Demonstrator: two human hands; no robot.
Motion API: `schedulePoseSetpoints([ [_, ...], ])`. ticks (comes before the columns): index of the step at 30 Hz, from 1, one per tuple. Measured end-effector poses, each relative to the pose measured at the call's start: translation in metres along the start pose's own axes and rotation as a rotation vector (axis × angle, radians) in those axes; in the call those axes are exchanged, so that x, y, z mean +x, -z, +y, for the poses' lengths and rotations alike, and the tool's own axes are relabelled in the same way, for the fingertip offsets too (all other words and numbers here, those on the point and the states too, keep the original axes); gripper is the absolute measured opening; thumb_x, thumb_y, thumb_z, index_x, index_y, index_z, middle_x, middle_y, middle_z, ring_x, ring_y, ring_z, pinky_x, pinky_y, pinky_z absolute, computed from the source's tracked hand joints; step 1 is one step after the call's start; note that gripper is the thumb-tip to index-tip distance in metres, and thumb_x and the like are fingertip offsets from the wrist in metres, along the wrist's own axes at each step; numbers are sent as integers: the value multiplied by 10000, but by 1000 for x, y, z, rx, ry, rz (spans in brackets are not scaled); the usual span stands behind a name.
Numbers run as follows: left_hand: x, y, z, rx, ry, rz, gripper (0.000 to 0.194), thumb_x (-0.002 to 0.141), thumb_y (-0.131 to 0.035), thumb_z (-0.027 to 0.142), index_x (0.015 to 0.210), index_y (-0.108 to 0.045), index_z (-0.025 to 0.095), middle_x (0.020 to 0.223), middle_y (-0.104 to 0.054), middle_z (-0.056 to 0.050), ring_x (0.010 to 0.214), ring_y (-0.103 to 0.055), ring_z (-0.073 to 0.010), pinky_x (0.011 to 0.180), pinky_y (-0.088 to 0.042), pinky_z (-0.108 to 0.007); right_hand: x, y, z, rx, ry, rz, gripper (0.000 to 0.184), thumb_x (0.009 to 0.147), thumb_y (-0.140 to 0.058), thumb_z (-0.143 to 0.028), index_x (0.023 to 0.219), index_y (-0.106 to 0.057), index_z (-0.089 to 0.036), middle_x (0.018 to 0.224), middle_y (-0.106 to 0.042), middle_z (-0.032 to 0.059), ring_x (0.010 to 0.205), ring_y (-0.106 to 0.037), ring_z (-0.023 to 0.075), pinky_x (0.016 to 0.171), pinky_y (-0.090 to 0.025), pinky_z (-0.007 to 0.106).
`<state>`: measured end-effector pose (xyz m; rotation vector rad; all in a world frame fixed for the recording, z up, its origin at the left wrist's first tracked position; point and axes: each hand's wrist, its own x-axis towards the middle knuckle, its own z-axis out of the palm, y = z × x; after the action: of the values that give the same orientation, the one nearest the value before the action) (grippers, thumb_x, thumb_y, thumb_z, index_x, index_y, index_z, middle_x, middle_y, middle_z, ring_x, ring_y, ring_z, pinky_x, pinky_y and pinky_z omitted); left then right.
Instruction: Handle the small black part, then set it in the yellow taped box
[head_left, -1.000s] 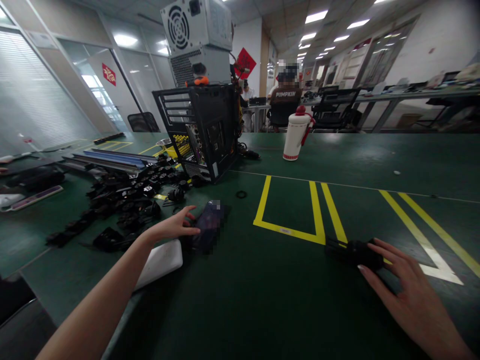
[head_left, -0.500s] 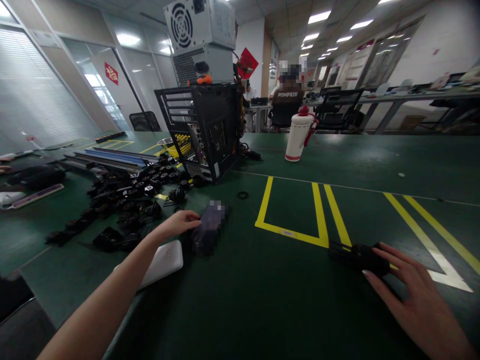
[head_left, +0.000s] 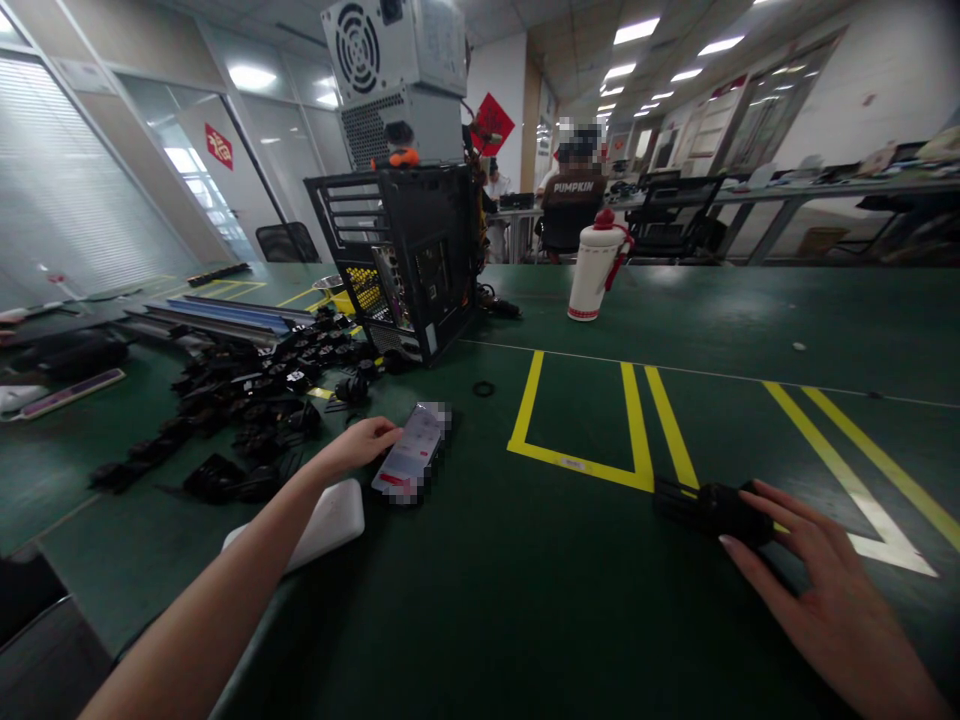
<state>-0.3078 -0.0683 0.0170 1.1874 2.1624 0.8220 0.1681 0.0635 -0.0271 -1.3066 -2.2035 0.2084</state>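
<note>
My left hand [head_left: 361,445] reaches across the green table [head_left: 480,600] and touches the left edge of a phone [head_left: 411,462] lying flat, its screen lit; the fingers are curled loosely together. A white power bank [head_left: 315,525] lies just under my left forearm. My right hand [head_left: 817,585] rests at the lower right with fingers spread, its fingertips on a small black part [head_left: 709,505] that sits across a yellow tape line.
A black computer case [head_left: 405,260] with a grey power supply [head_left: 397,75] on top stands at the back left. A heap of black parts [head_left: 247,400] lies to its left. A white bottle [head_left: 592,270] stands farther back. A person sits at a distant desk.
The phone's screen has gone from dark to lit. My left fingers have drawn in at its edge. My right hand has stayed on the black part.
</note>
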Motion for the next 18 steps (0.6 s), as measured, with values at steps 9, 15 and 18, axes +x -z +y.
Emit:
schedulePoseSetpoints([
  [9, -15, 15, -1, 43, -28, -235, 496, 694, -548, 455, 1081, -536, 145, 1039, -595, -85, 903, -540, -221, 746, -417, -307, -1, -3, 4, 7, 18, 37, 549, 696, -392, -565, 1121, -440, -220, 1256, -403, 71, 1092, -451, 266, 729, -529, 410],
  [15, -26, 20, -5, 97, -44, -331, 661, 637, -632, 422, 1210, -409, 182, 1031, -564, -73, 892, -533, -211, 755, -417, -307, -1, -2, 3, 12, 19, 34, 562, 696, -382, -573, 1125, -435, -214, 1252, -405, 77, 1086, -452, 273, 563, -549, 339],
  [18, -29, 19, -8, 158, -85, -329, 799, 570, -690, 410, 1258, -339, 202, 1065, -536, -73, 911, -522, -219, 768, -413, -311, -1, -3, 4, 10, 16, 27, 566, 691, -402, -565, 1141, -426, -222, 1268, -393, 68, 1091, -450, 267, 548, -548, 317],
])
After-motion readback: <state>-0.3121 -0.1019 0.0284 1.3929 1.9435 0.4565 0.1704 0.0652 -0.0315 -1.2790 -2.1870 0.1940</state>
